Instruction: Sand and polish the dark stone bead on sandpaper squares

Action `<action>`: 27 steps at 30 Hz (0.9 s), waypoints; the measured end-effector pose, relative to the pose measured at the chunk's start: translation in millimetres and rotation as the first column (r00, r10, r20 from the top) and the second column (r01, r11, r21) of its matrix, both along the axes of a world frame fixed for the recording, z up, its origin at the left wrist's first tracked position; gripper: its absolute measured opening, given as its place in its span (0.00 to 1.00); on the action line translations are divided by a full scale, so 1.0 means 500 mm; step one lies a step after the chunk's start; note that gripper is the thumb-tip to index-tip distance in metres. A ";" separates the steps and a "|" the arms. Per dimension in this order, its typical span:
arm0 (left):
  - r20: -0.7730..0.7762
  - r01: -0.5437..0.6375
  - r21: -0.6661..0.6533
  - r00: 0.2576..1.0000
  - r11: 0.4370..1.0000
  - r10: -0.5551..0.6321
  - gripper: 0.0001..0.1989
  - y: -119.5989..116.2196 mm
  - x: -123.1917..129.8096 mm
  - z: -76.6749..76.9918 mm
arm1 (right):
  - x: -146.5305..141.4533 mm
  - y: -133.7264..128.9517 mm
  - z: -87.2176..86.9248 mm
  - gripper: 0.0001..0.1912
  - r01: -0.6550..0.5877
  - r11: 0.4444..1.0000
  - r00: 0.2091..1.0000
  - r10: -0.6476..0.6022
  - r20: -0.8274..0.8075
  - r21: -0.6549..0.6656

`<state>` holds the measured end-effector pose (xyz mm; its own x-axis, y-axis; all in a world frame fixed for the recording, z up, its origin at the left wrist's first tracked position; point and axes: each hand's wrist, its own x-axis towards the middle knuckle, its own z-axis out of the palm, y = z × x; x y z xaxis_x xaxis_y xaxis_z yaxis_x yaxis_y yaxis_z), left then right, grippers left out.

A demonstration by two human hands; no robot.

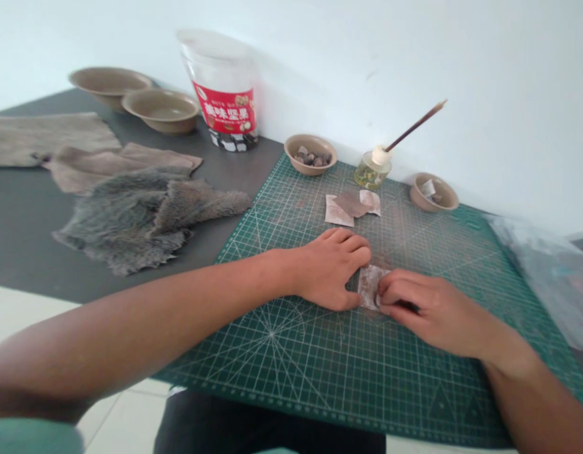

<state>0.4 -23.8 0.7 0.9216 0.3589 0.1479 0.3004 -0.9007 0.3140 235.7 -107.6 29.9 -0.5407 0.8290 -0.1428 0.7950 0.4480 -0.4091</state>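
Observation:
A small, worn sheet that looks like sandpaper lies on the green cutting mat, dusted with pale powder. My left hand rests palm down at the sheet's left side, thumb and fingers apart, with the thumb tip at its edge. Over the sheet's right part, my right hand is closed in a pinch. A dark curved edge shows at its fingertips, but the fingers hide what they hold. Beyond my hands lie several similar paper pieces, brown and whitish, partly overlapping.
Along the wall stand a bowl of small stones, a glass jar with a brush, another small bowl and a plastic tub. Furry grey cloth and two larger bowls are left; a plastic bag lies right.

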 end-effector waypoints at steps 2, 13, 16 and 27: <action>-0.003 -0.001 -0.002 1.000 1.000 0.001 0.24 0.000 0.000 0.001 | -0.005 -0.001 -0.001 0.06 0.120 0.988 0.992 -0.122 0.012 0.099; -0.021 -0.015 -0.008 1.000 1.000 0.014 0.23 0.001 0.000 0.002 | -0.007 0.006 0.000 0.04 0.134 0.981 0.989 -0.141 0.037 0.142; -0.028 -0.011 -0.020 1.000 1.000 0.011 0.24 0.000 0.001 0.002 | -0.006 0.004 -0.001 0.05 -0.012 1.000 1.000 0.012 0.023 0.001; -0.021 0.000 -0.021 1.000 1.000 0.000 0.25 0.000 0.000 0.002 | -0.016 -0.002 0.000 0.05 0.011 1.000 1.000 -0.011 0.017 0.029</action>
<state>0.3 -23.7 1.9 0.9245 0.3617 0.1204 0.3072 -0.8939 0.3266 227.5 -108.7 30.0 -0.5292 0.8388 -0.1281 0.8067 0.4505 -0.3825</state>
